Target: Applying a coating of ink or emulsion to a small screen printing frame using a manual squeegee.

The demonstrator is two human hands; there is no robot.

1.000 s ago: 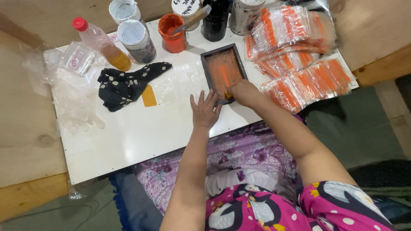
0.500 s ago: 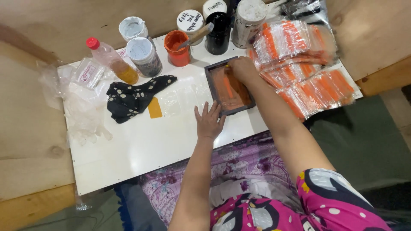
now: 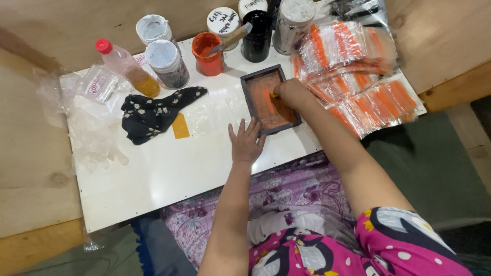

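Note:
A small dark-framed screen [image 3: 247,97], smeared with orange ink, lies on the white board [image 3: 169,174]. My right hand [image 3: 292,94] rests on the screen's far right part. Its fingers are closed on a small yellowish scraper [image 3: 274,95] that presses into the ink. My left hand [image 3: 246,143] lies flat on the board with fingers spread. Its fingertips touch the screen's near left corner.
An orange paint jar [image 3: 207,51] with a stick in it, several other jars [image 3: 164,62] and a red-capped bottle [image 3: 128,69] stand along the far edge. A black floral cloth [image 3: 153,112], an orange card [image 3: 180,126], clear bags [image 3: 92,133] and orange-striped packets [image 3: 353,71] lie around.
My right hand slid with the scraper from the screen's near end to its far end, then a little back. My left hand stayed at the near corner. The view shifted.

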